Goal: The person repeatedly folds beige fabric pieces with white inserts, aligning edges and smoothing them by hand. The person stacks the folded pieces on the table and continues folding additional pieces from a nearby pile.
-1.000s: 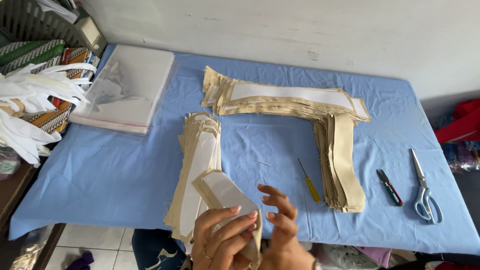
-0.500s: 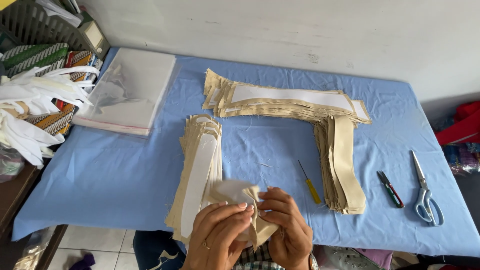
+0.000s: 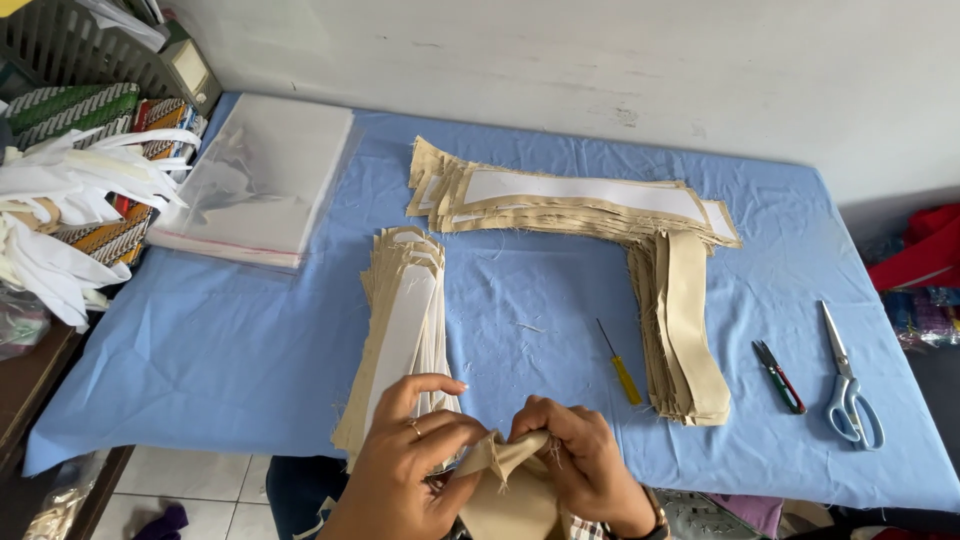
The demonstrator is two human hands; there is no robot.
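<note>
Both my hands hold one tan fabric piece [image 3: 505,480] at the near edge of the blue-covered table [image 3: 250,340]. My left hand [image 3: 405,455] pinches its left side, with a ring on one finger. My right hand [image 3: 585,460] grips its right side, bunching the cloth into a point between the thumbs. Just beyond my left hand lies a long stack of tan pieces with white lining [image 3: 400,330]. Past it sit a wide stack [image 3: 570,200] and a narrower stack [image 3: 685,330] of tan pieces set at a right angle.
A yellow-handled pointed tool [image 3: 620,365] lies right of my hands. Small snips [image 3: 780,375] and blue-handled scissors [image 3: 848,385] rest at the right. A pile of clear plastic bags [image 3: 255,180] sits far left. White fabric strips [image 3: 70,200] hang off a side shelf.
The fabric piece was held flat and upright; both hands have since closed in on it and folded it into a bunched point, lower and nearer to me.
</note>
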